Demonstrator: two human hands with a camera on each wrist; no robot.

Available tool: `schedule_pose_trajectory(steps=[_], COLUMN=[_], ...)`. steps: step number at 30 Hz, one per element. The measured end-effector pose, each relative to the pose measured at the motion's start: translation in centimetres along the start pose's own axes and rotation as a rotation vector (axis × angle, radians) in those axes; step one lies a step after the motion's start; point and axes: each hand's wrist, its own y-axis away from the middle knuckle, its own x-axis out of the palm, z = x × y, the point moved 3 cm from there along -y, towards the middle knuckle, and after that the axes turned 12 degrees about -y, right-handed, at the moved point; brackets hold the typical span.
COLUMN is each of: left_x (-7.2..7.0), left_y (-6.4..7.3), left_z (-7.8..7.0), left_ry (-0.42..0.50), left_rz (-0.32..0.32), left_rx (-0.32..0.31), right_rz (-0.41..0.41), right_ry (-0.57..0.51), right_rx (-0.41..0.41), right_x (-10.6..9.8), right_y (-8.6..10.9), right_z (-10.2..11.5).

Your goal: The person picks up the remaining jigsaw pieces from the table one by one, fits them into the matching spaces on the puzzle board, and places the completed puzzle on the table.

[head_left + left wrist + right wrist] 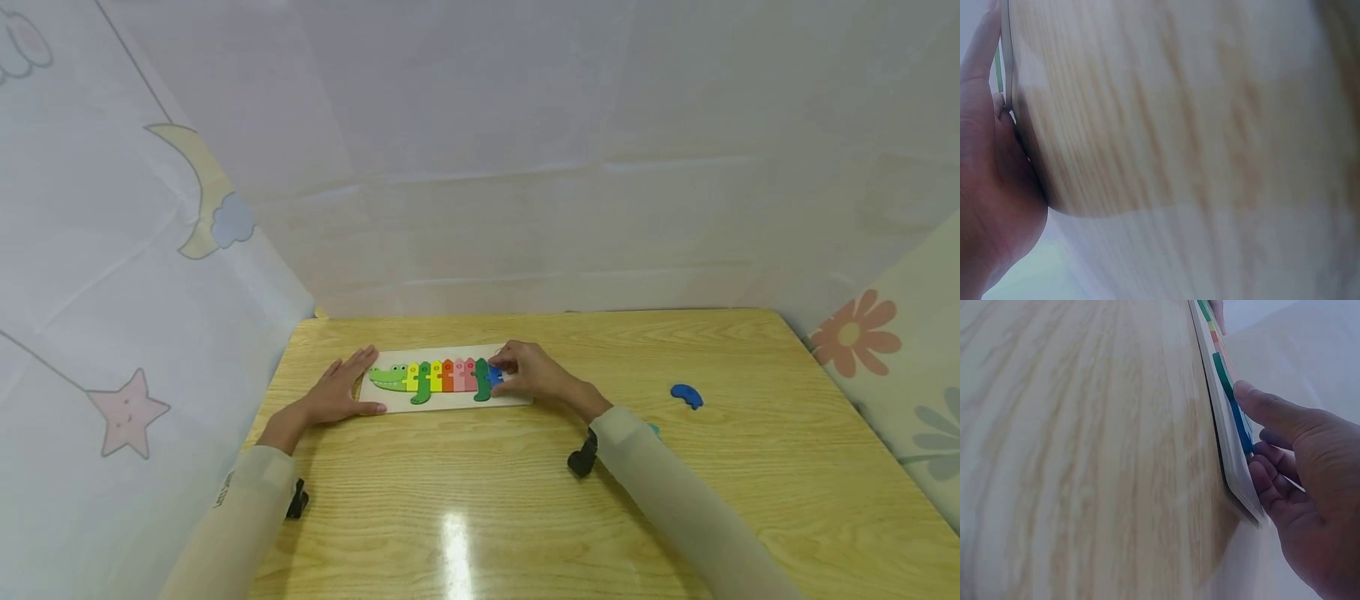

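A pale wooden puzzle board [450, 401] lies on the table with a crocodile of bright pieces in it. The green head [387, 379] is at the left, followed by yellow, green, orange, pink and dark green pieces. My right hand [536, 371] pinches a blue puzzle piece [495, 377] beside the dark green leg piece [482, 380]; in the right wrist view, the thumb touches the blue piece near its dark green neighbour. My left hand [335, 393] rests at the board's left end, thumb and fingers spread along its corners.
A loose curved blue piece [686, 395] lies on the table [540, 533] to the right. Something teal [656, 429] peeks out from behind the right sleeve [660, 475]. A printed cloth wall [480, 233] stands behind the table, with more cloth at both sides.
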Motion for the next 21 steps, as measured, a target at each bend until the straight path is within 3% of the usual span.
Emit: schedule_pose_trajectory(steps=[21], left_x=[-0.6], left_y=[0.2], left_z=[-1.0], left_ry=[-0.015], left_rz=[0.000], left_rx=[-0.009], right_rz=[-0.012], right_ry=[0.004], right_rx=[-0.008], right_x=[-1.5], right_y=[1.7], right_z=[0.7])
